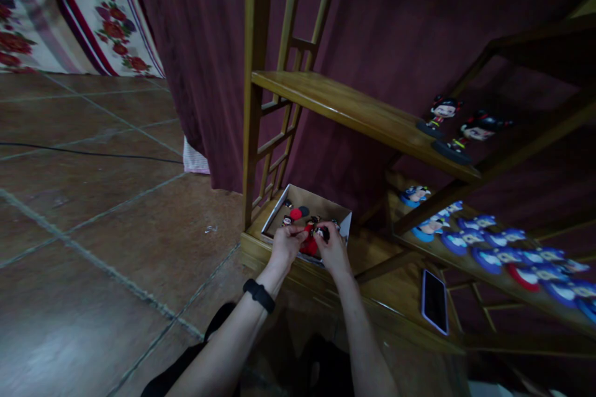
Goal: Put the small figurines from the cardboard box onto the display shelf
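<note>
My left hand (285, 246) and my right hand (331, 249) meet over an open cardboard box (326, 208) on the lowest wooden shelf. Between their pinched fingers they hold a small red and black cartoon figurine (313, 237). More small red and black pieces (298, 212) lie inside the box. A black band (259, 294) is on my left wrist.
A wooden shelf unit (354, 113) stands against a dark red curtain. Two dark-haired figurines (459, 124) stand on its upper shelf; several blue ones (493, 245) fill the shelf below. A phone (434, 301) lies on the bottom board. Tiled floor (93, 211) stretches left, crossed by a cable.
</note>
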`<state>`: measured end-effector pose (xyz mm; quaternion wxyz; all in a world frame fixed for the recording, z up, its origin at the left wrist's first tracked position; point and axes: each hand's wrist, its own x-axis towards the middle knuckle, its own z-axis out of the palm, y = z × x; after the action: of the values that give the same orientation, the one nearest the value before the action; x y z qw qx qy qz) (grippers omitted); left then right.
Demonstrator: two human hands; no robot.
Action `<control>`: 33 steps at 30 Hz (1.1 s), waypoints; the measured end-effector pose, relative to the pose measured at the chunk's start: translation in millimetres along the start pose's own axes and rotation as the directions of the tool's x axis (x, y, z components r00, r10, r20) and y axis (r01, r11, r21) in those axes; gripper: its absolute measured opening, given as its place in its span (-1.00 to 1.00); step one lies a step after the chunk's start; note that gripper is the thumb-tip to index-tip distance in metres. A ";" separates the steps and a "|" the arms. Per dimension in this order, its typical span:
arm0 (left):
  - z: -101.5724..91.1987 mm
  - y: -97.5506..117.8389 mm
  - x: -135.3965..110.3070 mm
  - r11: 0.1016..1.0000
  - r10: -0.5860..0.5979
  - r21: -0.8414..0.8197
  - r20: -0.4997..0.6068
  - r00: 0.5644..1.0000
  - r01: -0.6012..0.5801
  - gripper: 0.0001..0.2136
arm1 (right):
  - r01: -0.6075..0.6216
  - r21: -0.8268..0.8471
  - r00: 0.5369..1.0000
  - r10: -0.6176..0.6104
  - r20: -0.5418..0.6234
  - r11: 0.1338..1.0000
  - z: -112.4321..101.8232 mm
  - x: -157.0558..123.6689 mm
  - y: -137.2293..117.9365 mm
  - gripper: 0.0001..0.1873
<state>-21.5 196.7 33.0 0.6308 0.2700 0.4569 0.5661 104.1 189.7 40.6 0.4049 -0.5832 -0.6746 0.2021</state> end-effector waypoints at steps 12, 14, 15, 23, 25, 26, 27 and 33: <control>-3.4 -14.3 10.4 0.994 0.053 0.098 -0.057 0.997 -0.048 -0.88 | -0.011 -0.081 1.000 0.011 0.004 0.997 2.0 -3.5 -1.3 -0.75; -4.1 -13.7 9.6 0.988 0.066 0.143 -0.070 0.995 -0.055 -0.92 | -0.009 -0.085 1.000 0.010 0.008 0.996 3.0 -4.7 -2.1 -0.75; -4.4 -13.1 9.0 0.985 0.076 0.160 -0.075 0.994 -0.063 -0.93 | -0.009 -0.084 1.000 0.010 0.013 0.996 3.5 -5.3 -2.6 -0.74; -4.8 -10.6 8.1 0.984 0.097 0.159 -0.082 0.992 -0.083 -0.93 | -0.036 -0.058 0.999 0.035 -0.018 0.998 7.6 -4.9 -1.0 -0.76; -5.6 -11.3 8.8 0.984 0.098 0.159 -0.085 0.992 -0.083 -0.93 | -0.050 -0.057 0.999 0.049 -0.011 0.997 8.1 -4.4 -0.1 -0.75; -6.3 -11.7 9.0 0.981 0.107 0.169 -0.080 0.991 -0.092 -0.93 | -0.047 -0.056 0.999 0.047 -0.006 0.997 8.5 -4.4 0.0 -0.76; -6.9 -12.1 9.1 0.977 0.119 0.183 -0.069 0.990 -0.105 -0.93 | -0.037 -0.055 0.999 0.037 0.000 0.998 8.9 -4.6 0.0 -0.76; -7.8 -16.0 7.4 0.953 0.166 0.264 -0.040 0.985 -0.149 -0.93 | 0.031 -0.090 0.999 -0.029 0.018 0.995 9.7 -7.9 -1.1 -0.76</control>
<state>-21.4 199.0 13.9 0.5284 0.3682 0.5234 0.5579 95.8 183.8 33.3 0.3757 -0.5890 -0.6950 0.1700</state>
